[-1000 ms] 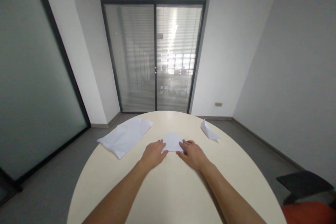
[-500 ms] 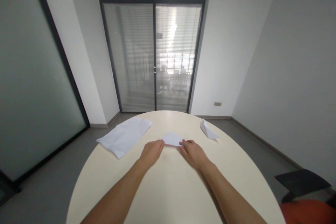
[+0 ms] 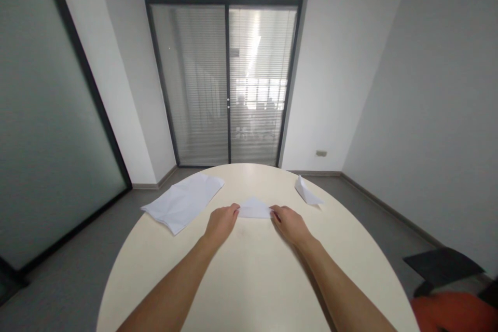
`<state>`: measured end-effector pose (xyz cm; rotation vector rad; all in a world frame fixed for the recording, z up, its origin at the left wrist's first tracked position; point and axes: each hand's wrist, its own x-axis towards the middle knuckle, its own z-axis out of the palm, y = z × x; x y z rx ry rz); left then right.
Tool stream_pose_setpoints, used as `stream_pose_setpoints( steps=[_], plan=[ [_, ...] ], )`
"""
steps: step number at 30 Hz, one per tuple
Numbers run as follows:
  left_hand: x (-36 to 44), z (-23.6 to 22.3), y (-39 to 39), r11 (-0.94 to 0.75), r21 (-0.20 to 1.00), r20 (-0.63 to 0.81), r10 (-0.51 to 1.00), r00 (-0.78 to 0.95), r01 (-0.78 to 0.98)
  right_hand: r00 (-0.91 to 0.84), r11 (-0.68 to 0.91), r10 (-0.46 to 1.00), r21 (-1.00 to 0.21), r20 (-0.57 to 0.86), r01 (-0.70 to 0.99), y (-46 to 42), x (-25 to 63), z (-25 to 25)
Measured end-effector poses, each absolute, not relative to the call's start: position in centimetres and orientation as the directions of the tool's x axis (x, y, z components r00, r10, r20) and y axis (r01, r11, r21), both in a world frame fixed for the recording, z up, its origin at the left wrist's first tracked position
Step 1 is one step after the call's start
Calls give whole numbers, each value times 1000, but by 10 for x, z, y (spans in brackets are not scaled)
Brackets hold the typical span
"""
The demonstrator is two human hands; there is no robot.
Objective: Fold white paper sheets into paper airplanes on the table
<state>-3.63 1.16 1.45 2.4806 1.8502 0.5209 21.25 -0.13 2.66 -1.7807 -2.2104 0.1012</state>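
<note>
A folded sheet of white paper (image 3: 254, 208) lies in front of me, its top rising to a point and its near edge straight. My left hand (image 3: 222, 222) pinches the left corner between thumb and fingers. At the opposite corner, my right hand (image 3: 288, 222) is closed on the paper in the same way. Both hands are low over the tabletop. Parts of the corners are hidden under the fingers.
The round cream table (image 3: 241, 280) fills the foreground. Loose white sheets (image 3: 184, 201) lie at its left, and a small folded paper piece (image 3: 307, 192) stands at the right. A chair with a red seat (image 3: 453, 311) is at lower right.
My right hand's fingers, which lay spread on the paper, have closed on its right corner. A strip along the near edge now shows folded up. The left hand has barely moved.
</note>
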Motion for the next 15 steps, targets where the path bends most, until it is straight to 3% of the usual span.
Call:
stream_pose_setpoints(
  steps=[9, 15],
  plan=[
    [-37, 8, 15, -277, 294, 282, 940, 193, 915, -41, 145, 968, -418, 248, 897, 15, 218, 9],
    [-39, 2, 18, -300, 322, 302, 931, 203, 898, -22, 150, 963, -466, 269, 872, 21, 221, 1]
  ],
)
